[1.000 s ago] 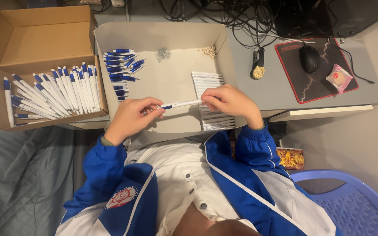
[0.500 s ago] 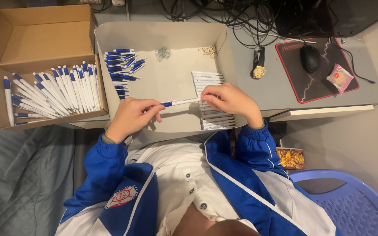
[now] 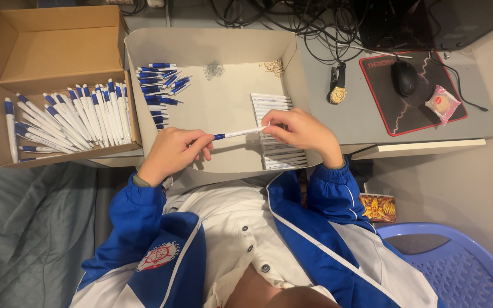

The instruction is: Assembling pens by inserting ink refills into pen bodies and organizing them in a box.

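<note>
My left hand (image 3: 173, 150) and my right hand (image 3: 298, 130) hold one white pen (image 3: 239, 133) between them over the middle cardboard tray (image 3: 223, 108). The left fingers pinch its blue end, the right fingers grip the white barrel. Under my right hand lies a row of white pen barrels (image 3: 278, 149). A pile of blue pen parts (image 3: 160, 85) lies at the tray's far left. Small springs (image 3: 214, 69) and tiny pale pieces (image 3: 274, 67) lie at its far side.
A second cardboard box (image 3: 58, 51) on the left holds several finished white and blue pens (image 3: 67, 120). To the right on the grey desk are a wristwatch (image 3: 336, 86), a mouse (image 3: 404, 77) on a mat, a wrapped snack (image 3: 441, 103) and tangled cables. A blue plastic chair (image 3: 457, 262) stands lower right.
Both hands stay over the tray with the pen between them; the left fingers have shifted slightly on the blue end. Nothing else has moved.
</note>
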